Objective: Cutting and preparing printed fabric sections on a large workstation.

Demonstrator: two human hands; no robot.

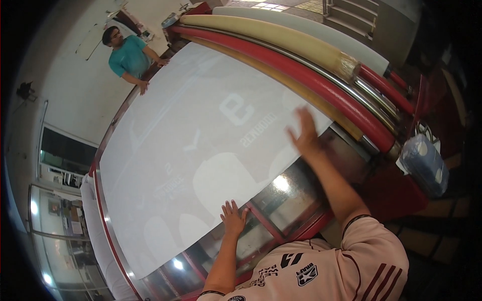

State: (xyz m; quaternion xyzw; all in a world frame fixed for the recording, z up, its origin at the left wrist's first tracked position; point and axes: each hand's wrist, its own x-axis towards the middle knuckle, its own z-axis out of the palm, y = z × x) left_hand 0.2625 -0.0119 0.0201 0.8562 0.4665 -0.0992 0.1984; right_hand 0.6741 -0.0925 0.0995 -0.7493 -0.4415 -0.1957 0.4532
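Note:
A large white sheet (165, 135) with faint mirrored shapes and lettering showing through lies spread across a glass-topped table (286, 188) with a red frame. My left hand (233, 218) rests on the sheet's near edge, its fingers spread flat. Over the sheet's right-hand part is my right hand (305, 135), blurred by motion, with its fingers apart and nothing visible in them. Whether it touches the sheet, I cannot tell.
A co-worker in a teal shirt (131, 57) stands at the far left, hands at the sheet's edge. Along the far right side run a red roller (301, 75), metal bars and a cream roll (281, 42). A plastic-wrapped blue bundle (425, 165) sits at the right.

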